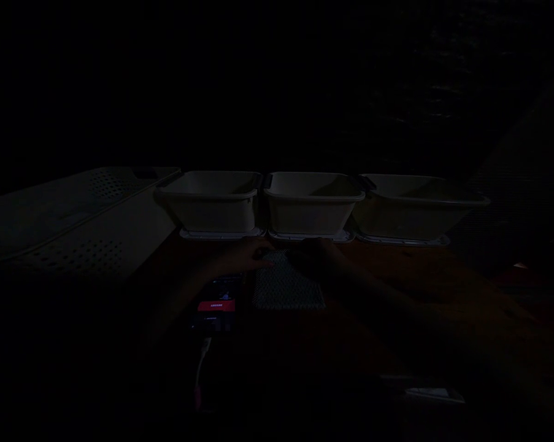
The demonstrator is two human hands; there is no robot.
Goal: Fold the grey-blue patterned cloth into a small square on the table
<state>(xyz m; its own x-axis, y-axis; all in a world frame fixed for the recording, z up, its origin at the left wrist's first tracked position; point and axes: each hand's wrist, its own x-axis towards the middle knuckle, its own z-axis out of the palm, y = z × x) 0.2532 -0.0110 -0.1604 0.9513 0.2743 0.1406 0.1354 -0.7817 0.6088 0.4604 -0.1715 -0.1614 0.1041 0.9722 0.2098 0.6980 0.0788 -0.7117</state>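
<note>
The scene is very dark. A patterned rectangular piece [286,290], like a folded cloth or mat, lies on the wooden table [396,276]. My left hand [244,256] rests at its far left corner and my right hand [316,255] at its far right corner, both touching its far edge. The fingers are too dim to make out. Just beyond the hands stand three white tubs side by side: left tub [212,205], middle tub [311,205], right tub [412,212].
A phone [216,306] with a lit red bar lies left of the cloth, a cable [202,362] trailing toward me. A large white perforated crate or lid [74,221] lies at the left. A dark slatted object [520,184] stands at the right.
</note>
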